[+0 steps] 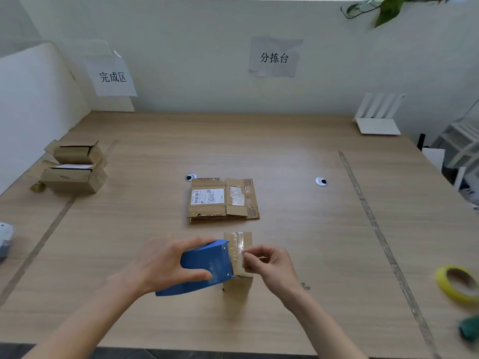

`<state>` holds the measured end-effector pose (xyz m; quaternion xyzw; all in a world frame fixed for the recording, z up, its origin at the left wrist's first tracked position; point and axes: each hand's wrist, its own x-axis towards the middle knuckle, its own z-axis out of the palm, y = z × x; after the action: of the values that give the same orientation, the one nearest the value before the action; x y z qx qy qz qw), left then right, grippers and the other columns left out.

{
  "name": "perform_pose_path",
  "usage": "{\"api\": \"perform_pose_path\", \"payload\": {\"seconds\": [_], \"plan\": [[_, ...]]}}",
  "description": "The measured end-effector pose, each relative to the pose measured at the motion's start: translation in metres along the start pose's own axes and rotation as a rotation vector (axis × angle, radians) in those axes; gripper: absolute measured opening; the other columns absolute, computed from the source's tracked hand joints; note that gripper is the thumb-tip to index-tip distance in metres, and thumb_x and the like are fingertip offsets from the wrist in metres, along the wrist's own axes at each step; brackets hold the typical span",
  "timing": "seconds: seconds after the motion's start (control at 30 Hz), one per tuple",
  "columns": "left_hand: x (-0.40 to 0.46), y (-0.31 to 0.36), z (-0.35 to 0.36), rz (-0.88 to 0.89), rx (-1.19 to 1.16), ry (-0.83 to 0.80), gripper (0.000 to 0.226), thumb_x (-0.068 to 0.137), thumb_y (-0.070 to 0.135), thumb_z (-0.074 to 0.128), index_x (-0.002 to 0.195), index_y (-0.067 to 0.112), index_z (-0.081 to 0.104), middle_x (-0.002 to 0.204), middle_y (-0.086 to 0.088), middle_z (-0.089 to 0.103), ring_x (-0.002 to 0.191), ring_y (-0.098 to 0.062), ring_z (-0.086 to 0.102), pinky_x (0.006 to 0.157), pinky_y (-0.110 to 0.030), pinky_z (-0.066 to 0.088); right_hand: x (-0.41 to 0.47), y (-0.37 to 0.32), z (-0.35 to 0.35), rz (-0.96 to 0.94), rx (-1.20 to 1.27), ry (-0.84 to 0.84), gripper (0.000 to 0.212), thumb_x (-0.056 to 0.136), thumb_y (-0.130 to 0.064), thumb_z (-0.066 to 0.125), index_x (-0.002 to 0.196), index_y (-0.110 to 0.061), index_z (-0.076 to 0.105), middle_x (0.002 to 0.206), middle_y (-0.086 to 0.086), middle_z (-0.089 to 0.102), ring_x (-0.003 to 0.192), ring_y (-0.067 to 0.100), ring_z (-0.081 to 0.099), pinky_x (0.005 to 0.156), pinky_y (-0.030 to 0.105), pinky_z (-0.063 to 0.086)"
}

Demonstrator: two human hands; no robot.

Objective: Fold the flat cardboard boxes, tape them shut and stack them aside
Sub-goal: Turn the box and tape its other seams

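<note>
A small folded cardboard box (239, 286) stands upright near the table's front edge. My left hand (166, 263) grips a blue tape dispenser (204, 265) whose toothed end rests against the box top. My right hand (269, 265) pinches the clear tape end (239, 251) on that top. A stack of flat cardboard boxes (223, 200) lies in the middle of the table. Two folded boxes (76, 168) sit stacked at the far left.
A yellow tape roll (457, 282) and a green object (470, 329) lie at the right edge. A white router (377, 117) stands at the back right. Tape strips (373, 216) mark lanes on the wooden table (298, 151). Paper signs hang on the wall.
</note>
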<state>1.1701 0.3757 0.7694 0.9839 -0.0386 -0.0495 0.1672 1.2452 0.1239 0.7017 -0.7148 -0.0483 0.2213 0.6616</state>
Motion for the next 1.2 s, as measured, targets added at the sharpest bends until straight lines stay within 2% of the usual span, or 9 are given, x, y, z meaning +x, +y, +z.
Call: {"api": "perform_pose_path", "payload": {"seconds": [0.1,0.23,0.37,0.57,0.67,0.73,0.87,1.2], "plan": [[-0.005,-0.018,0.003,-0.049,0.043,-0.016,0.065,0.064,0.090,0.049,0.126,0.079,0.032,0.079,0.039,0.054,0.072,0.010,0.054,0.063,-0.012,0.039,-0.002,0.008,-0.032,-0.012,-0.042,0.148,0.008,0.093,-0.010,0.073,0.089,-0.015,0.078,0.077,0.002,0.077,0.076,0.019,0.076,0.069,0.024,0.060],[-0.012,-0.031,0.012,-0.092,-0.019,-0.031,0.059,0.063,0.088,0.055,0.119,0.081,0.036,0.080,0.042,0.058,0.079,0.012,0.058,0.065,-0.013,0.045,-0.008,0.018,-0.046,0.031,-0.056,0.086,0.004,0.094,-0.015,0.072,0.093,-0.015,0.076,0.079,0.000,0.076,0.080,0.020,0.077,0.073,0.026,0.061],[-0.009,-0.031,0.020,-0.096,-0.057,-0.059,0.053,0.063,0.087,0.057,0.113,0.081,0.040,0.089,0.038,0.063,0.083,0.010,0.060,0.072,-0.020,0.051,-0.008,0.025,-0.045,0.065,-0.059,0.118,0.006,0.087,-0.015,0.081,0.090,-0.012,0.076,0.079,0.003,0.076,0.076,0.021,0.076,0.072,0.029,0.063],[-0.008,-0.037,0.031,-0.097,-0.055,-0.098,0.049,0.063,0.085,0.057,0.109,0.080,0.040,0.085,0.048,0.055,0.090,0.018,0.055,0.067,-0.012,0.045,-0.013,0.047,-0.034,0.104,-0.119,0.198,0.007,0.083,-0.013,0.084,0.085,-0.014,0.078,0.076,0.003,0.077,0.073,0.022,0.075,0.069,0.026,0.062],[-0.004,-0.042,0.039,-0.100,-0.045,-0.125,0.054,0.063,0.087,0.053,0.115,0.076,0.041,0.088,0.041,0.058,0.083,0.012,0.059,0.068,-0.011,0.045,-0.011,0.056,-0.028,0.115,-0.114,0.229,0.007,0.082,-0.011,0.084,0.083,-0.015,0.078,0.074,0.003,0.077,0.071,0.019,0.075,0.064,0.022,0.060],[-0.001,-0.047,0.044,-0.106,-0.034,-0.134,0.055,0.063,0.088,0.052,0.115,0.075,0.040,0.088,0.039,0.058,0.080,0.011,0.060,0.066,-0.010,0.043,-0.008,0.060,-0.024,0.116,-0.121,0.242,0.008,0.082,-0.012,0.085,0.083,-0.016,0.078,0.074,0.001,0.077,0.070,0.018,0.075,0.066,0.024,0.061],[0.003,-0.058,0.052,-0.109,-0.030,-0.135,0.055,0.063,0.089,0.052,0.115,0.077,0.040,0.081,0.043,0.053,0.080,0.016,0.057,0.061,-0.009,0.038,-0.001,0.070,-0.019,0.121,-0.145,0.258,0.009,0.082,-0.014,0.086,0.082,-0.019,0.078,0.073,-0.002,0.077,0.068,0.016,0.075,0.068,0.026,0.062],[0.018,-0.077,0.070,-0.116,-0.064,-0.153,0.055,0.064,0.090,0.054,0.115,0.079,0.039,0.082,0.045,0.053,0.080,0.017,0.056,0.062,-0.012,0.042,0.010,0.088,-0.014,0.176,-0.096,0.278,0.009,0.080,-0.018,0.087,0.083,-0.018,0.079,0.074,-0.002,0.077,0.069,0.016,0.075,0.065,0.023,0.061]]}}
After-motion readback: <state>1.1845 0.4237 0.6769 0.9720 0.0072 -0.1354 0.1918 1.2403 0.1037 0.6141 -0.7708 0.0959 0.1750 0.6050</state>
